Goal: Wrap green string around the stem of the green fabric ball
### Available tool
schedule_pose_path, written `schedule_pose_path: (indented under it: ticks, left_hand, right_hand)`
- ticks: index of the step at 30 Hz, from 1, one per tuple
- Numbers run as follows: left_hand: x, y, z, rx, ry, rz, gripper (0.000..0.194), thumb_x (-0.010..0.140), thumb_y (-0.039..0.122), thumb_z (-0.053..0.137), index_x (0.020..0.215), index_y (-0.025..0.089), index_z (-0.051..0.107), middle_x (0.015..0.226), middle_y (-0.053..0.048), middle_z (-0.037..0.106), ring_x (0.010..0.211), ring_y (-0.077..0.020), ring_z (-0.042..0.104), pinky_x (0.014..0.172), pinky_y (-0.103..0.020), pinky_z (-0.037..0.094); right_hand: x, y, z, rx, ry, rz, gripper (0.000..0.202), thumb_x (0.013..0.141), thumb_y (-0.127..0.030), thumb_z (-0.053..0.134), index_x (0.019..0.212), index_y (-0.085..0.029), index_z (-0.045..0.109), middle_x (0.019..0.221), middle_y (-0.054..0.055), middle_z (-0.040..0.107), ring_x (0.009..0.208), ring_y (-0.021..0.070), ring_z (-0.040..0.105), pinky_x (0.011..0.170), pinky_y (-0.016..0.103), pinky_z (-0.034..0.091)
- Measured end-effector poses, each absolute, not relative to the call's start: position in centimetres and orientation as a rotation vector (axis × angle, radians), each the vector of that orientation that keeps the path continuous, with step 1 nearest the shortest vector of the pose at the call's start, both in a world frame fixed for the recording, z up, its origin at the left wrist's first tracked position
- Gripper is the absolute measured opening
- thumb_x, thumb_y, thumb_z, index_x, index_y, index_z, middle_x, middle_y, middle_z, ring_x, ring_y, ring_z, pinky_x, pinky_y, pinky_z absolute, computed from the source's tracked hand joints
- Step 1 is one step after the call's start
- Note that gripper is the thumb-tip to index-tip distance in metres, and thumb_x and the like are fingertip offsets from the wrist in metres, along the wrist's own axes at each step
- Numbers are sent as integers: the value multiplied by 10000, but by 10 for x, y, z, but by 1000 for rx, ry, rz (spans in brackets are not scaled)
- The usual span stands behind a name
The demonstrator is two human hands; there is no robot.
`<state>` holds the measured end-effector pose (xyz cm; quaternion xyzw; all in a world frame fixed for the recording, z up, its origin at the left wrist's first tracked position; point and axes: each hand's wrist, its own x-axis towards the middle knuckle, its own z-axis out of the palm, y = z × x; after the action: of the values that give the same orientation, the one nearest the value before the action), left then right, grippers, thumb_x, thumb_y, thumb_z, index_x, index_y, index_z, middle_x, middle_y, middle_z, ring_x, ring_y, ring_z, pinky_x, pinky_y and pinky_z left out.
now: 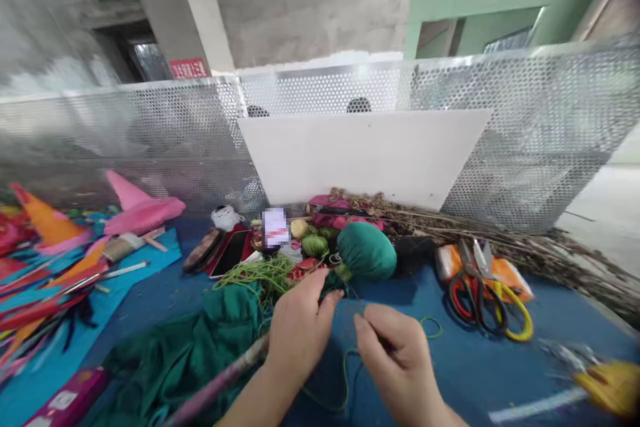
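Observation:
A ball of teal-green cloth (367, 251) sits at the end of a pinkish stick (220, 387), its neck bound with light green yarn (343, 273). My left hand (303, 317) is closed around the stick just below that binding, thumb and forefinger pinched near the neck. To its right, my right hand (400, 350) is closed in a pinch, apart from the ball. A thin strand of the yarn runs from the neck toward its fingertips. More yarn curls on the blue table (440, 387) beneath my hands. Loose teal cloth (185, 347) lies on the left.
Scissors (480, 293) with black, red and yellow handles lie at right by an orange packet (510, 278). Behind are yarn balls (315, 246), a phone (229, 253) and dried stems (500, 243). Colourful felt pieces (50, 280) cover the left. A perforated metal screen (175, 140) stands behind.

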<state>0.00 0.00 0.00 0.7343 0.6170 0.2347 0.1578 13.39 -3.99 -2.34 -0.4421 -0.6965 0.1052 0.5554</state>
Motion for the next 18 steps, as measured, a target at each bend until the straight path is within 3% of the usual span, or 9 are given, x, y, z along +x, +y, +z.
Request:
schedule_pose_path:
  ticks: [12, 15, 18]
  left_hand:
    - [-14, 11, -3, 2054, 1730, 695, 408, 892, 312, 486, 1274, 227, 600, 1085, -78, 737, 990, -274, 679, 838, -342, 481]
    - [-17, 14, 0, 2001, 1632, 708, 381, 887, 297, 495, 1242, 231, 618, 1035, -64, 747, 945, -256, 685, 828, -324, 491]
    - [-22, 14, 5, 1937, 1460, 793, 320, 885, 296, 509, 1157, 219, 659, 975, -52, 750, 937, -241, 680, 837, -305, 505]
  right_hand:
    - [127, -46, -44, -1013, -1618, 208, 393, 881, -86, 442, 624, -215, 172, 553, -66, 217, 455, 78, 260, 471, 254, 213]
    - [132, -42, -39, -1141, -1498, 316, 350, 926, -176, 460, 584, -208, 391, 519, -58, 356, 445, 81, 362, 461, 224, 285]
    - [136, -32, -37, -1269, -1287, 470, 252, 938, -297, 471, 807, -181, 653, 569, -11, 550, 524, 131, 529, 482, 209, 386]
